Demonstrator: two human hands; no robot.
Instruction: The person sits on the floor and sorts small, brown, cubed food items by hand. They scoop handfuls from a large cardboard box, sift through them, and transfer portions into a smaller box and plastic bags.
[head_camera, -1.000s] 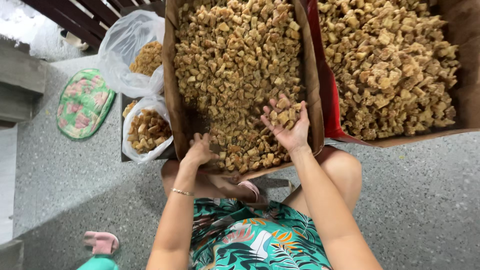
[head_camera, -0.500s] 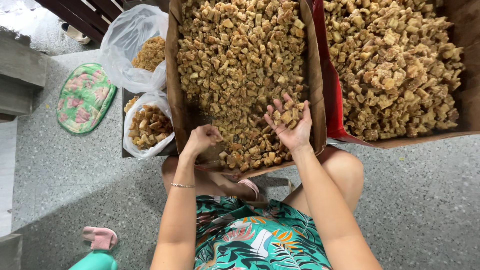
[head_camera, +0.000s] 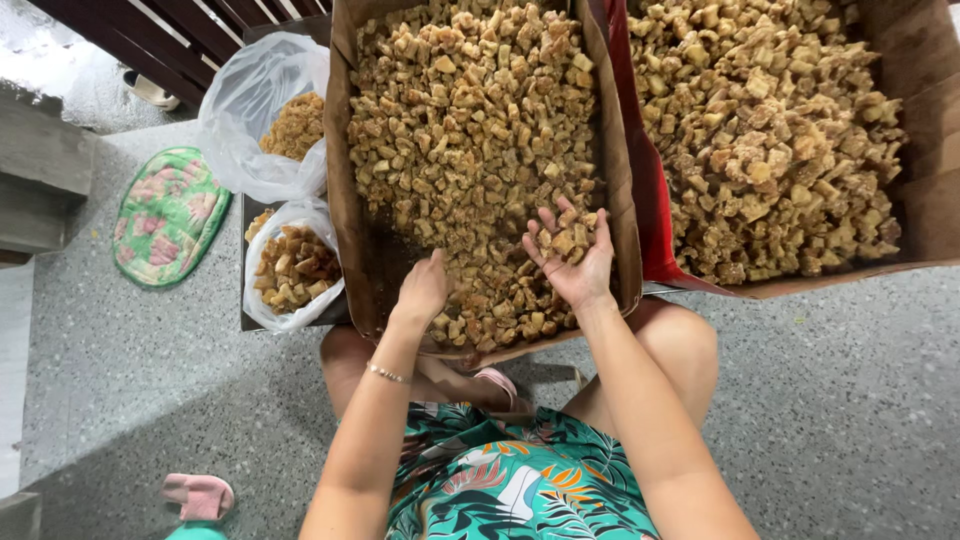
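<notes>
I see my right hand (head_camera: 575, 262) cupped open, chunks (head_camera: 565, 240) resting in it at frame centre; my left hand (head_camera: 423, 290), fingers curled downward, grip unclear, sits just left, lower in the cardboard box (head_camera: 352, 210).

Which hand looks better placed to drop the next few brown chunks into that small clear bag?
Probably the left hand: it reaches into the near end of the cardboard box, on the side beside the small bag. The right hand lies palm up, cupping chunks, farther from it.
</notes>
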